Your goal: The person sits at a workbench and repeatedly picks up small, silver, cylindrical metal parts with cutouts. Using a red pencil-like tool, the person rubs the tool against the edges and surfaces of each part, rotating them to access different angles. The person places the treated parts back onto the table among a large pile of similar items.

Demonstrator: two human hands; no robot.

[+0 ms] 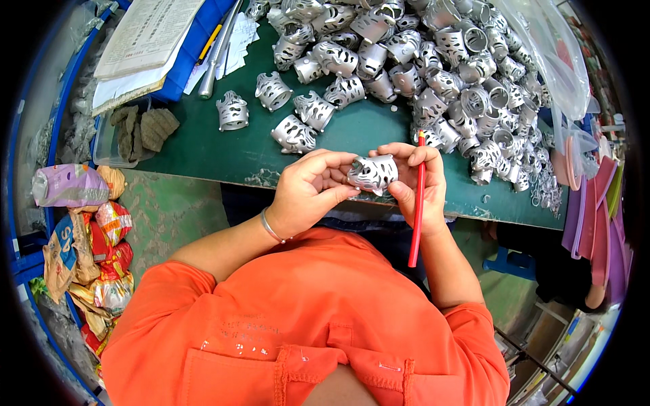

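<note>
Between my two hands, just over the table's near edge, is a silver openwork metal sleeve (pixel 374 174) with cut-out slots. Fingers and thumb of my left hand (pixel 315 183) close on its left end. My right hand (pixel 423 179) grips the right end with thumb and fingers and also carries a red pencil (pixel 418 206), which slants down past the palm. Several similar metal sleeves (pixel 294 134) lie on the green tabletop just beyond my left hand. A large heap of them (pixel 433 61) covers the far middle and right.
At the far left, papers (pixel 145 40) rest on a blue tray (pixel 193 57) beside a metal rod (pixel 211 74). A clear tub (pixel 108 139) holds grey-brown lumps. Clear plastic bags (pixel 552 54) hang over the heap's right side. Colourful packages (pixel 112 254) stand left; a blue stool (pixel 509 264) is at right.
</note>
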